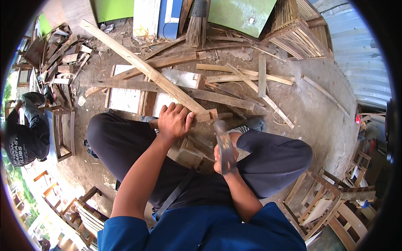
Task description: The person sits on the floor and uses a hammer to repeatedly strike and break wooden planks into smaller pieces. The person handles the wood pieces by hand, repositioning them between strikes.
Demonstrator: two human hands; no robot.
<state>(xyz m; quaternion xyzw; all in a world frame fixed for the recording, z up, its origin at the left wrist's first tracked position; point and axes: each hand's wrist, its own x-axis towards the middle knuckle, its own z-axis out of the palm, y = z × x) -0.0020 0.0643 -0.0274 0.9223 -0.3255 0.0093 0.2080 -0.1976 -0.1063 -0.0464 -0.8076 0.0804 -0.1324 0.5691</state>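
Observation:
My left hand [173, 121] grips the near end of a long, pale wooden plank [142, 65], fingers curled over it and thumb on the side. The plank slants away to the far left. At its near end a short wood piece [207, 116] lies crosswise, partly hidden by my hand. Just right of it, my right hand [224, 157] is closed around a hammer [224, 140], held upright with its worn metal head close to the plank's end. Whether the hammer touches the wood I cannot tell.
Loose boards [226, 98] lie across the dirt floor ahead, over white-panelled frames [125, 94]. A scrap wood pile [63, 58] is at far left, a broom [199, 25] at the back. Wooden chair frames [322, 201] stand at right. Another person [27, 129] sits at left.

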